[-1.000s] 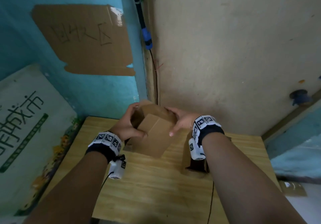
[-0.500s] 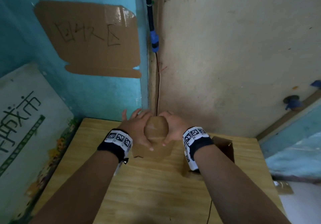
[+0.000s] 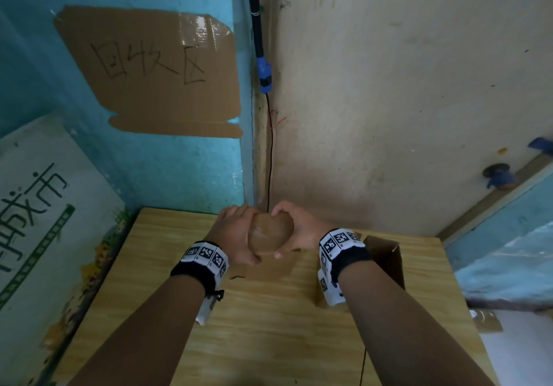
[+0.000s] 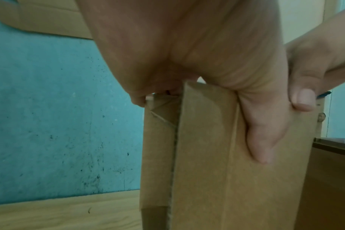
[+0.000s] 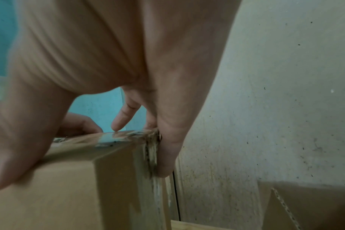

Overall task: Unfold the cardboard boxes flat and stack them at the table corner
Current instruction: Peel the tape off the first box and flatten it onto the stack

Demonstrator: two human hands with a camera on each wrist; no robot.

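A small brown cardboard box [image 3: 269,234] stands on end near the far edge of the wooden table [image 3: 269,325], squeezed narrow between both hands. My left hand [image 3: 236,236] grips its left side, thumb along the near face [image 4: 264,132]. My right hand [image 3: 299,230] grips the right side with its thumb on the near face and its fingers over the taped top edge [image 5: 128,137]. The box [image 4: 217,155] shows folded panels and a corrugated edge. A second open cardboard box [image 3: 386,254] stands behind my right wrist.
The table sits in a room corner, with a blue wall [image 3: 149,170] to the left and a beige wall [image 3: 389,116] to the right. A cardboard sign [image 3: 155,71] is taped to the blue wall. A black cable [image 3: 267,146] runs down the corner. A white poster [image 3: 45,206] leans at left.
The box was held open and tilted with its flaps spread; both hands have since pushed it upright and pressed it narrow between them, nearer the far corner.
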